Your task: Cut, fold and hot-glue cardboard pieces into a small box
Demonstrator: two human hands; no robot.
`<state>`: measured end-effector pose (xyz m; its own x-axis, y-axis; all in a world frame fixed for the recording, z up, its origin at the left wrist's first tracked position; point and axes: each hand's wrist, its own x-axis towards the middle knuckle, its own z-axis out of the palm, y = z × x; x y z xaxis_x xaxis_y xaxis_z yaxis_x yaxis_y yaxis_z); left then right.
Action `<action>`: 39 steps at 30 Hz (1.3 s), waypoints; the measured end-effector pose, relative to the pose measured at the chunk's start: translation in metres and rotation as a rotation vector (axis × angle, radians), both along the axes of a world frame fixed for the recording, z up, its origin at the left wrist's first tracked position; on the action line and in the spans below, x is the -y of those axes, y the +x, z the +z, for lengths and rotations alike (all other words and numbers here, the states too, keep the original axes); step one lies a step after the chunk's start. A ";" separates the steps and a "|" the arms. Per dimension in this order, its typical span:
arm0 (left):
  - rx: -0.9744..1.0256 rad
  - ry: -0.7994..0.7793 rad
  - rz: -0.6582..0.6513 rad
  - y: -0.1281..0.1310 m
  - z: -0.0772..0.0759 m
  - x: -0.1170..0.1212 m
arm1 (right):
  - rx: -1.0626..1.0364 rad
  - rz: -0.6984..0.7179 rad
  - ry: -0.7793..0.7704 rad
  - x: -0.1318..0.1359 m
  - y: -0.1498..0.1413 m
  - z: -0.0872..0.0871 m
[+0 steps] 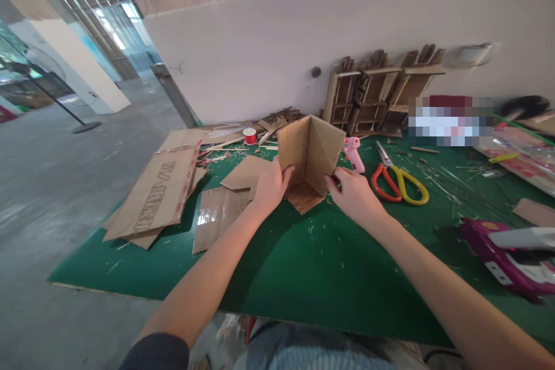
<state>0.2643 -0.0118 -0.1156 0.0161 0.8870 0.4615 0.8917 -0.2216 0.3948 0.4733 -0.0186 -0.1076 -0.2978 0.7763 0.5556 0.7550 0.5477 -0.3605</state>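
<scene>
Between my two hands stands a folded cardboard piece, two upright walls meeting at a corner above a base flap that rests on the green table. My left hand grips the left wall near its lower edge, thumb on the inner face. On the other side, my right hand pinches the lower edge of the right wall between thumb and fingers. A pink glue gun lies just behind my right hand. Scissors with one red and one yellow handle lie to its right.
Flat cardboard sheets are stacked on the left, with loose cardboard pieces nearer the middle. A red spool and wood scraps lie at the back. Small wooden frames lean on the wall. A magenta device sits at right.
</scene>
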 end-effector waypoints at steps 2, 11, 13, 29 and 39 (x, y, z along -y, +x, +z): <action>-0.025 -0.016 0.014 0.001 0.000 0.000 | -0.010 -0.001 0.000 0.000 -0.001 -0.001; -0.100 0.002 -0.006 -0.005 -0.003 0.000 | -0.035 0.005 -0.006 0.000 -0.002 -0.002; -0.086 0.004 -0.032 -0.006 -0.004 -0.002 | -0.035 0.006 0.000 0.000 -0.002 -0.002; 0.017 -0.041 -0.135 -0.011 -0.008 -0.007 | 0.083 -0.036 0.002 0.000 -0.001 0.002; 0.135 -0.048 -0.229 -0.014 -0.006 -0.007 | 0.104 -0.052 -0.015 0.001 -0.002 0.001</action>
